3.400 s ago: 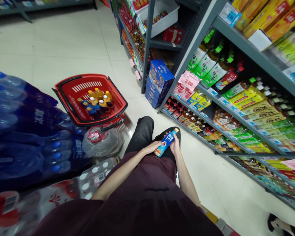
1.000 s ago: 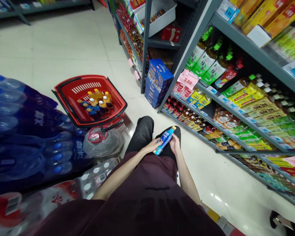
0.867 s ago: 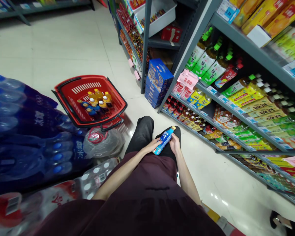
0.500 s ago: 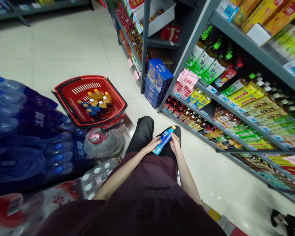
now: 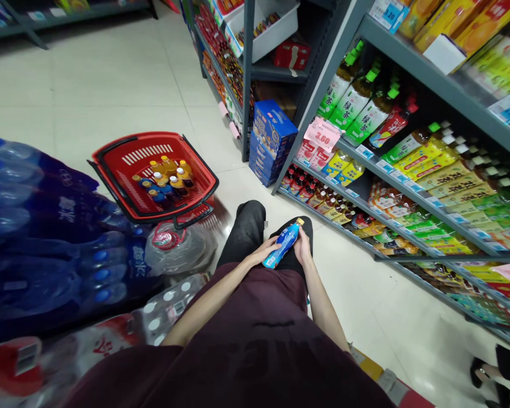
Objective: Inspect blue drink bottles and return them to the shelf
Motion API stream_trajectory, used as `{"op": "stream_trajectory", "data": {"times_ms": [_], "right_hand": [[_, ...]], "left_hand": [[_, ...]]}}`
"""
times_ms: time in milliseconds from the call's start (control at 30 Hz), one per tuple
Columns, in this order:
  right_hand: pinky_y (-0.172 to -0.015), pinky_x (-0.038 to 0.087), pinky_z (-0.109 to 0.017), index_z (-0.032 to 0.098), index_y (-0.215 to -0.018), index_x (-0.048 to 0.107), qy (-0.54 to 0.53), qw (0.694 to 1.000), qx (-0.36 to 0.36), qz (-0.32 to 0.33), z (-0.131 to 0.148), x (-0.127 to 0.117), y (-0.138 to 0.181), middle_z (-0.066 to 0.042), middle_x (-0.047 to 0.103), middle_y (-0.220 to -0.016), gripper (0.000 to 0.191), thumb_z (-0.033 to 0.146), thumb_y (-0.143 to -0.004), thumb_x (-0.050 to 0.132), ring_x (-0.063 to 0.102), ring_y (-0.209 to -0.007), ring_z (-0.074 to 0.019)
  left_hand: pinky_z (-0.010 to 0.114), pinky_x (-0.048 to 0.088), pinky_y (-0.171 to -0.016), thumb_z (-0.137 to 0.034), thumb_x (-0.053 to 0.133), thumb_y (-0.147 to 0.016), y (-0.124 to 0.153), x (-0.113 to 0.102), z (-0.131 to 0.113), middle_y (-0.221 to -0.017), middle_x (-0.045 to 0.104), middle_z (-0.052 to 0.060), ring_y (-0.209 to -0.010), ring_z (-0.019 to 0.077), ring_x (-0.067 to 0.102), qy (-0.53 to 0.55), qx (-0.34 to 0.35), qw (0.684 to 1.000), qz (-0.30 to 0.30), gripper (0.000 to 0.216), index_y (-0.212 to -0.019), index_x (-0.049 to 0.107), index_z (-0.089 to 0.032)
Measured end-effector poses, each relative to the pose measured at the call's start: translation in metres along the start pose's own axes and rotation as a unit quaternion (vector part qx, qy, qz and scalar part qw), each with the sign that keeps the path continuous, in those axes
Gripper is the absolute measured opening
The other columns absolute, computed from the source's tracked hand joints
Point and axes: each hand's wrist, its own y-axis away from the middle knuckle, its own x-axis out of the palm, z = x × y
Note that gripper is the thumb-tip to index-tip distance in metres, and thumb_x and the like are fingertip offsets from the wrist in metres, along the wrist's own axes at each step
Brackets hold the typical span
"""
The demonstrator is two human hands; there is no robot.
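A blue-labelled drink bottle (image 5: 282, 245) with a yellow cap lies tilted above my knees, cap pointing up and to the right. My left hand (image 5: 264, 251) is wrapped round its lower end. My right hand (image 5: 304, 245) closes on its upper part, near the cap. A red shopping basket (image 5: 114, 164) stands on the floor to the left, with several yellow-capped bottles (image 5: 166, 177) of the same kind inside.
Grey shelves (image 5: 412, 195) packed with bottled drinks run along the right. A stack of blue boxes (image 5: 272, 139) stands at the shelf corner. Shrink-wrapped packs of water bottles (image 5: 55, 243) are piled on the left. Another person's foot (image 5: 482, 374) shows at the lower right.
The bottle has turned in my hands, so less of its printed label faces me. Both hands stay over my knees. The view has drifted slightly.
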Motion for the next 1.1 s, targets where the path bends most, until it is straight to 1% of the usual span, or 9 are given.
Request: {"op": "stream_trajectory", "data": {"times_ms": [67, 167, 267, 433, 600, 833, 900, 1000, 1100], "right_hand": [[-0.091, 0.053, -0.034, 0.016, -0.099, 0.076, -0.016, 1.0, 0.0, -0.017, 0.001, 0.0, -0.001, -0.004, 0.077, -0.101, 0.036, 0.046, -0.079, 0.07, 0.068, -0.096, -0.021], [-0.094, 0.052, -0.034, 0.016, -0.095, 0.077, -0.019, 1.0, 0.0, 0.002, 0.004, 0.001, 0.001, -0.004, 0.078, -0.099, 0.029, 0.04, -0.08, 0.068, 0.069, -0.097, -0.0211], [-0.096, 0.052, -0.036, 0.015, -0.099, 0.076, -0.017, 0.999, 0.012, 0.031, 0.008, 0.002, 0.005, -0.006, 0.077, -0.105, 0.033, 0.04, -0.082, 0.065, 0.069, -0.1, -0.0227], [-0.097, 0.053, -0.041, 0.015, -0.1, 0.075, -0.021, 0.999, 0.03, 0.02, 0.011, 0.003, 0.007, -0.007, 0.078, -0.103, 0.034, 0.04, -0.08, 0.065, 0.07, -0.103, -0.026], [-0.098, 0.052, -0.041, 0.015, -0.1, 0.075, -0.031, 0.999, 0.037, 0.019, 0.01, 0.002, 0.006, -0.007, 0.078, -0.102, 0.034, 0.04, -0.08, 0.065, 0.07, -0.103, -0.0257], [-0.095, 0.054, -0.039, 0.016, -0.098, 0.076, -0.009, 1.0, 0.024, 0.016, 0.01, 0.003, 0.005, -0.006, 0.078, -0.101, 0.033, 0.042, -0.08, 0.067, 0.07, -0.1, -0.0249], [-0.094, 0.054, -0.038, 0.016, -0.097, 0.076, 0.001, 1.0, 0.022, 0.015, 0.009, 0.003, 0.005, -0.006, 0.078, -0.101, 0.033, 0.043, -0.08, 0.068, 0.07, -0.099, -0.0245], [-0.091, 0.055, -0.038, 0.015, -0.097, 0.076, 0.015, 1.0, 0.012, 0.01, 0.008, 0.003, 0.005, -0.008, 0.078, -0.101, 0.036, 0.047, -0.08, 0.07, 0.071, -0.096, -0.0246], [-0.087, 0.054, -0.036, 0.015, -0.096, 0.076, 0.025, 1.0, -0.004, 0.001, 0.007, 0.002, 0.006, -0.007, 0.078, -0.095, 0.039, 0.05, -0.079, 0.075, 0.07, -0.091, -0.023]], "left_hand": [[0.04, 0.054, -0.083, -0.05, 0.078, -0.074, 0.0, 0.001, 0.0, -0.105, 0.073, 0.015, -0.094, 0.0285, 0.07, 0.005, -0.005, 1.0, -0.002, 0.069, -0.127, 0.055, -0.011], [0.039, 0.053, -0.083, -0.05, 0.076, -0.076, -0.001, 0.0, 0.001, -0.102, 0.074, 0.013, -0.092, 0.0279, 0.07, -0.003, -0.017, 1.0, -0.01, 0.069, -0.128, 0.055, -0.011], [0.038, 0.052, -0.084, -0.05, 0.074, -0.077, -0.003, -0.002, 0.004, -0.101, 0.075, 0.012, -0.091, 0.0271, 0.07, -0.039, -0.013, 0.999, -0.032, 0.066, -0.128, 0.057, -0.011], [0.037, 0.051, -0.087, -0.048, 0.072, -0.076, -0.004, -0.004, 0.005, -0.102, 0.075, 0.011, -0.095, 0.0277, 0.069, -0.071, -0.008, 0.996, -0.047, 0.065, -0.129, 0.059, -0.012], [0.036, 0.051, -0.085, -0.046, 0.072, -0.076, -0.004, -0.003, 0.003, -0.1, 0.075, 0.01, -0.09, 0.0262, 0.069, -0.048, -0.019, 0.998, -0.038, 0.064, -0.129, 0.059, -0.012], [0.038, 0.054, -0.078, -0.053, 0.073, -0.077, -0.005, -0.002, 0.006, -0.095, 0.075, 0.012, -0.078, 0.0242, 0.07, -0.011, -0.016, 1.0, -0.004, 0.064, -0.124, 0.056, -0.012], [0.039, 0.054, -0.081, -0.053, 0.073, -0.078, -0.005, -0.002, 0.007, -0.097, 0.075, 0.013, -0.083, 0.0254, 0.071, -0.008, -0.008, 1.0, 0.003, 0.063, -0.124, 0.056, -0.013], [0.04, 0.052, -0.088, -0.054, 0.073, -0.079, -0.004, -0.002, 0.006, -0.106, 0.074, 0.014, -0.096, 0.0287, 0.07, -0.018, 0.005, 1.0, 0.005, 0.064, -0.124, 0.057, -0.013], [0.041, 0.05, -0.096, -0.053, 0.07, -0.08, -0.003, -0.004, 0.004, -0.118, 0.072, 0.014, -0.109, 0.0319, 0.066, -0.08, 0.017, 0.996, -0.02, 0.063, -0.127, 0.059, -0.013]]}}
